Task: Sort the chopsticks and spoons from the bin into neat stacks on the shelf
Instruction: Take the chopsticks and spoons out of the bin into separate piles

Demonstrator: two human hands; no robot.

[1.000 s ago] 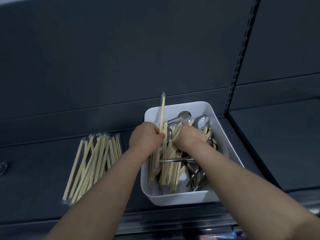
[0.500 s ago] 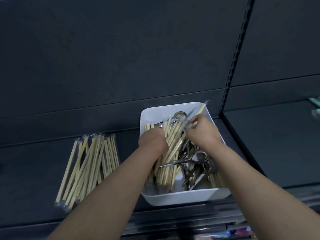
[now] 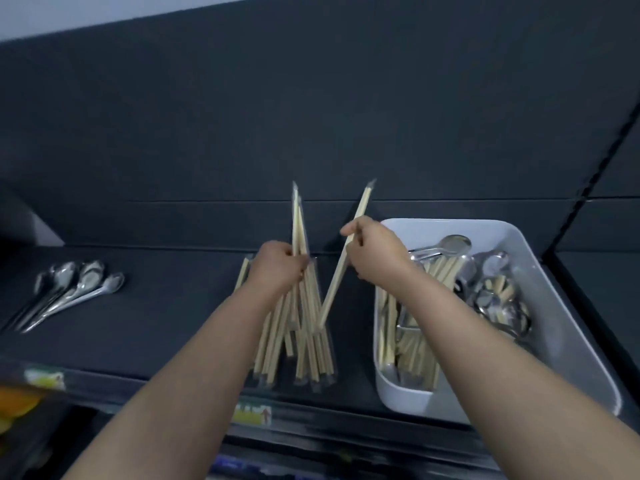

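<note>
Left of the bin [image 3: 571,341], the left hand [image 3: 280,268] grips some chopsticks [image 3: 297,220], the right hand [image 3: 377,252] pinches one pair [image 3: 332,296]; next, I think, both go flat on the pile [image 3: 308,348].

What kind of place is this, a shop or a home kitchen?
Likely a shop: dark shelf with a slotted upright, a label on its front edge, and wrapped chopsticks stacked on it.
</note>
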